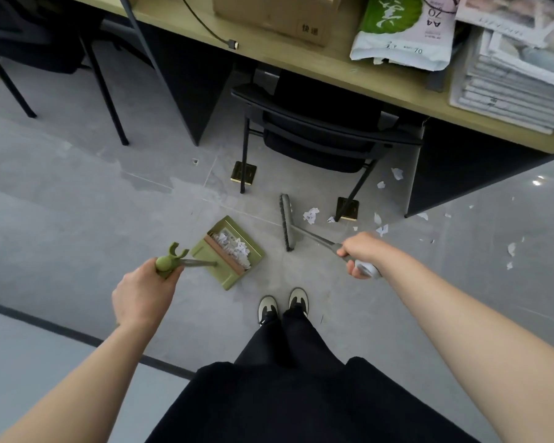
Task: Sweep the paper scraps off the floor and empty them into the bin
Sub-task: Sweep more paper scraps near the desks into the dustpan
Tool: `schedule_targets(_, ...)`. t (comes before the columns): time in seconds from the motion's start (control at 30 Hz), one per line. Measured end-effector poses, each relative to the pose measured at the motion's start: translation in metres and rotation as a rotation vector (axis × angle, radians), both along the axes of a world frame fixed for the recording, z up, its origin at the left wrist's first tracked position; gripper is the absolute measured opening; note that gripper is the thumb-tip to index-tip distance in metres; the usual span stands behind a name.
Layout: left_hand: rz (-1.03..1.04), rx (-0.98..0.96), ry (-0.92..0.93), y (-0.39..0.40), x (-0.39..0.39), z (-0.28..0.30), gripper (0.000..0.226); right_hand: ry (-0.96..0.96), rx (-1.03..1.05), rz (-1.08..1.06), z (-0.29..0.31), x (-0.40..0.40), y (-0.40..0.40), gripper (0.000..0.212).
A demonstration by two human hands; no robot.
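1. Floor (77, 193): grey tiles. Task approx. half done, I judge: some scraps are collected, many are not, and no bin is visible in the view.
2. Desk (333, 71) at far side, with a black chair (317, 132) pushed under it; scraps lie around the chair's right legs.
3. Dustpan (229, 251): green, standing on the floor in the middle, just left of the broom head. It holds a small pile of white paper already.
4. Broom (288, 222): grey head down on the floor between dustpan and the loose scraps; handle goes near-right to the hand.
5. Left hand (144, 292): fingers curled round the green top of the dustpan's handle.
6. Right hand (362, 254): fingers wrapped round the broom handle.
7. Paper scraps (311, 215): still spread on the right, from the chair leg to far right near the desk panel. Left to do: sweep these in, then empty the pan.
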State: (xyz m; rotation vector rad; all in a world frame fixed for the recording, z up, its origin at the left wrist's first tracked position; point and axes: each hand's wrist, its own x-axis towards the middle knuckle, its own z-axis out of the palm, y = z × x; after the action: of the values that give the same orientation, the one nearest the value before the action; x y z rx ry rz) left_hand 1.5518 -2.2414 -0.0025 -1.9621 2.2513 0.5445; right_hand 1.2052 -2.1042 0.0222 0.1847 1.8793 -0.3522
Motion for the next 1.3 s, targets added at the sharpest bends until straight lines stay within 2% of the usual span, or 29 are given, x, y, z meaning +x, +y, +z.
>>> schedule_targets(0.17, -0.043, -0.005, -0.033, -0.003, -0.002, 0.000, 0.041, -0.096, -0.037, -0.160, -0.017, 0.011, -0.009, 0.022)
schedule_targets(0.4, -0.075, 0.003, -0.044, 0.000, -0.011, -0.003, 0.044, -0.136, -0.046, -0.332, -0.028, 0.000, 0.000, 0.021)
schedule_targets(0.6, -0.091, 0.019, -0.059, 0.009, -0.030, -0.004, 0.044, -0.180, 0.046, -0.364, -0.033, -0.023, 0.032, 0.018)
schedule_targets(1.0, -0.106, -0.014, -0.076, 0.069, -0.096, 0.002, 0.040, -0.251, 0.032, -0.474, -0.038, -0.075, 0.145, 0.016)
schedule_targets(1.3, -0.072, -0.043, -0.065, 0.149, -0.154, 0.011, 0.042, -0.233, 0.075, -0.350, -0.020, -0.131, 0.240, 0.011)
